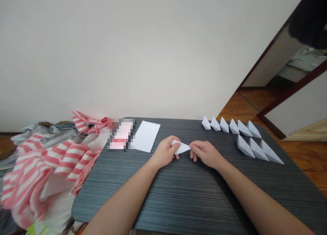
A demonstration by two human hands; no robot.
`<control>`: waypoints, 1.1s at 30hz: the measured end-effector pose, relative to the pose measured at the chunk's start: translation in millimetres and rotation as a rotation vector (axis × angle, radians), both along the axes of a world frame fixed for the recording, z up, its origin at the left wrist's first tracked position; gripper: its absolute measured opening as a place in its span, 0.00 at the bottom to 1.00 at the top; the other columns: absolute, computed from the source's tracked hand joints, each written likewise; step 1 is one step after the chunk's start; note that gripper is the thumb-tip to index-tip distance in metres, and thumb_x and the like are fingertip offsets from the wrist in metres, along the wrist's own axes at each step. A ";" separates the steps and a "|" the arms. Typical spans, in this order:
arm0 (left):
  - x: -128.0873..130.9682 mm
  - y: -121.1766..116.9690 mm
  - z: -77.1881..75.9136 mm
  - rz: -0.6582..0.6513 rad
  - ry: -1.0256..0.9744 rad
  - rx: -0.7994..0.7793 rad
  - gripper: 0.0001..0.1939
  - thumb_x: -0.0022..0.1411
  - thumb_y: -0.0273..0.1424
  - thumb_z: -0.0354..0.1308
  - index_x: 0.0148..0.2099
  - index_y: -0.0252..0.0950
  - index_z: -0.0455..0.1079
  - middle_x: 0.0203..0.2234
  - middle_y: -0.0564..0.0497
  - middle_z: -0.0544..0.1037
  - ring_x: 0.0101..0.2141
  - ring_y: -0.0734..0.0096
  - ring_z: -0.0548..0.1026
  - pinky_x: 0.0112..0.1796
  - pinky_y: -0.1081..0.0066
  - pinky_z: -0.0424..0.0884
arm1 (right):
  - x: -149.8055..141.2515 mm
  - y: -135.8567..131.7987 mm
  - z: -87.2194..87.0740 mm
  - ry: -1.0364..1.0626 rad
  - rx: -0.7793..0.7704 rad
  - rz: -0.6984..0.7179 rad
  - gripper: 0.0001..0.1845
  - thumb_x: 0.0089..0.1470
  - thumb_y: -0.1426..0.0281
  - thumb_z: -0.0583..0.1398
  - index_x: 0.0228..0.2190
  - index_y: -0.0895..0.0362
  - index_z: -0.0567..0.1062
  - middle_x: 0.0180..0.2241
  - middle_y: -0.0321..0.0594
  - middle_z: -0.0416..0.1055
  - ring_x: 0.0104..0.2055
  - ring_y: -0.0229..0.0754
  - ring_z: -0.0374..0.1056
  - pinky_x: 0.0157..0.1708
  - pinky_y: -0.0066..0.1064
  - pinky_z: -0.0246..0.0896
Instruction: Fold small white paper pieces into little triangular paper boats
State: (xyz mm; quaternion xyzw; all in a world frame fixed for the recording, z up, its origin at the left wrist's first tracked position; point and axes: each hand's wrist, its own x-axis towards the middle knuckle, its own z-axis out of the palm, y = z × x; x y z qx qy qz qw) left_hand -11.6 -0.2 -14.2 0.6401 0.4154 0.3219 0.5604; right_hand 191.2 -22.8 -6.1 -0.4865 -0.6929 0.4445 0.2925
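A small piece of folded white paper (182,148) is held above the middle of the dark table (184,194). My left hand (166,151) grips its wide end, with the thumb lying on top and fingers below. At the pointed right tip, my right hand (204,153) pinches the paper between thumb and forefinger, its other fingers curled. Left of my hands lies a stack of white paper sheets (146,136). To the right stand several folded paper boats (234,126) in a back row, with 3 more paper boats (258,149) in front of them.
A blurred-out, phone-like rectangle (121,134) lies left of the sheets. Red-and-white striped cloth (63,156) and plastic bags are heaped beyond the table's left edge. A pale wall (153,57) rises behind the table. On the right are a wooden floor (232,105) and a doorway.
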 end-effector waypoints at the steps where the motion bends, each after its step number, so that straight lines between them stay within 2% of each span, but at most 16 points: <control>1: 0.0 -0.1 -0.1 0.001 0.001 -0.001 0.15 0.61 0.40 0.48 0.42 0.34 0.65 0.16 0.54 0.71 0.18 0.75 0.69 0.20 0.78 0.60 | -0.5 -0.2 0.9 -0.007 0.005 -0.001 0.19 0.60 0.63 0.50 0.23 0.59 0.70 0.19 0.37 0.71 0.19 0.34 0.67 0.24 0.26 0.61; 8: 0.4 0.0 -1.1 0.001 0.017 0.010 0.15 0.61 0.40 0.47 0.42 0.34 0.65 0.16 0.54 0.70 0.18 0.76 0.69 0.20 0.78 0.60 | -2.4 -0.2 3.5 -0.049 0.034 0.004 0.17 0.59 0.66 0.50 0.23 0.58 0.70 0.18 0.35 0.70 0.19 0.34 0.67 0.24 0.25 0.60; 15: 0.5 -1.9 0.3 -0.005 0.051 0.060 0.14 0.62 0.38 0.47 0.41 0.34 0.66 0.16 0.55 0.69 0.19 0.75 0.69 0.22 0.78 0.61 | -2.0 -0.5 2.1 -0.061 0.035 0.030 0.15 0.58 0.66 0.51 0.25 0.58 0.71 0.21 0.36 0.72 0.20 0.34 0.67 0.24 0.25 0.60; 21: 0.7 -2.3 2.6 0.002 0.061 0.045 0.14 0.61 0.39 0.49 0.41 0.34 0.67 0.17 0.54 0.70 0.20 0.74 0.70 0.22 0.77 0.62 | -4.7 -1.6 3.2 -0.096 0.059 0.004 0.14 0.58 0.67 0.51 0.25 0.58 0.70 0.20 0.35 0.72 0.19 0.34 0.67 0.22 0.24 0.60; 26: 1.2 -2.7 3.6 0.010 0.073 0.039 0.14 0.59 0.39 0.51 0.38 0.34 0.68 0.18 0.53 0.71 0.20 0.74 0.71 0.22 0.77 0.62 | -8.1 -1.8 2.8 -0.131 0.107 0.035 0.14 0.58 0.67 0.51 0.25 0.58 0.71 0.20 0.35 0.71 0.19 0.35 0.67 0.23 0.25 0.60; 33: 2.8 -4.9 7.3 -0.005 0.178 0.164 0.14 0.59 0.38 0.50 0.36 0.34 0.71 0.20 0.52 0.73 0.21 0.75 0.69 0.22 0.76 0.60 | -10.1 -1.7 1.9 -0.135 0.139 0.041 0.12 0.58 0.68 0.52 0.26 0.57 0.70 0.19 0.34 0.70 0.20 0.34 0.66 0.23 0.25 0.59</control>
